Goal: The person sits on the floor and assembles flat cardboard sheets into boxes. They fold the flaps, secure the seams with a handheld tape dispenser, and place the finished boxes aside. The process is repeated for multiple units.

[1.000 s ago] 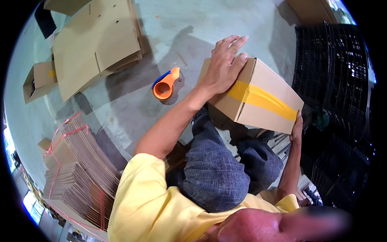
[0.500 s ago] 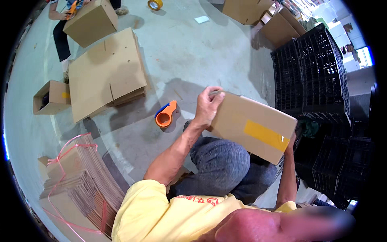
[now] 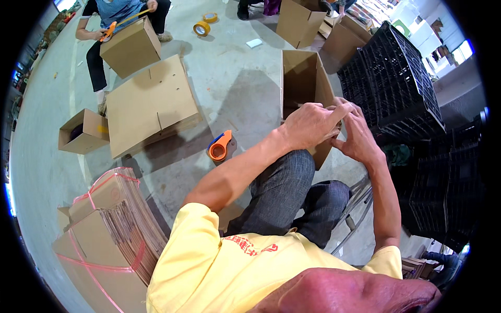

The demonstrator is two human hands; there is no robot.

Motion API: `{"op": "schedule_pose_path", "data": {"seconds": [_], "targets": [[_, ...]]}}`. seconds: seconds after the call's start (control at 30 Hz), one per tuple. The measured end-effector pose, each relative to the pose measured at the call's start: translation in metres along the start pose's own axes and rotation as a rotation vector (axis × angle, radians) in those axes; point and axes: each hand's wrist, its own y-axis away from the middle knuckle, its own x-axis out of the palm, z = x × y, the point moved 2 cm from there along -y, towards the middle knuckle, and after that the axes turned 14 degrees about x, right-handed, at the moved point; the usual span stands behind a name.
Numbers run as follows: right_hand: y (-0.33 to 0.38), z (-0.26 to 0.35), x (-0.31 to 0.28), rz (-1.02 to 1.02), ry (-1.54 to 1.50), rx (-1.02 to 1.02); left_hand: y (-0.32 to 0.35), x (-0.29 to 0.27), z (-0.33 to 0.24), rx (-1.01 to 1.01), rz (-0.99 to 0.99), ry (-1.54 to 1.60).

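One brown cardboard box (image 3: 301,78), open, shadowed inside

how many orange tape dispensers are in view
2: one orange tape dispenser lies on the floor, left of the open box; another dispenser is in a co-worker's hand at upper left. More may be hidden.

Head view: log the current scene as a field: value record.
Left hand: at near edge of open carton, grip unclear
Right hand: same edge, beside left hand
Carton state: open, inside partly visible
Tape dispenser: orange and blue, on floor, left of carton
Picture left: flat cardboard stack, string-tied cardboard bundle
Picture right: black crates
Co-worker: upper left, holding orange dispenser
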Motion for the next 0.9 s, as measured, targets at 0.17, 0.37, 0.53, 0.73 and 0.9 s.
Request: {"op": "schedule_pose_path", "data": {"seconds": [0.17, 0.37, 0.53, 0.73, 0.9], "targets": [[0.034, -0.055, 0.027, 0.215, -0.1, -0.082, -0.029, 0.031, -0.004, -0.024, 0.227, 0.102], [0.079, -0.091, 0.027, -0.186, -0.083, -0.11, 0.002, 0.0, -0.002, -0.285, -0.136, 0.03], [0.229, -0.084, -0.063, -0.627, -0.263, 0.176, -0.012, 0.025, -0.018, -0.302, -0.148, 0.107], [0.422, -0.012, -0.12, -1.133, 0.286, 0.422, 0.006, 0.059, 0.02, -0.412, 0.22, 0.312], [0.579, -0.016, -0.161, -1.536, 0.971, 0.731, 0.001, 0.072, 0.021, -0.463, 0.421, 0.54]]}}
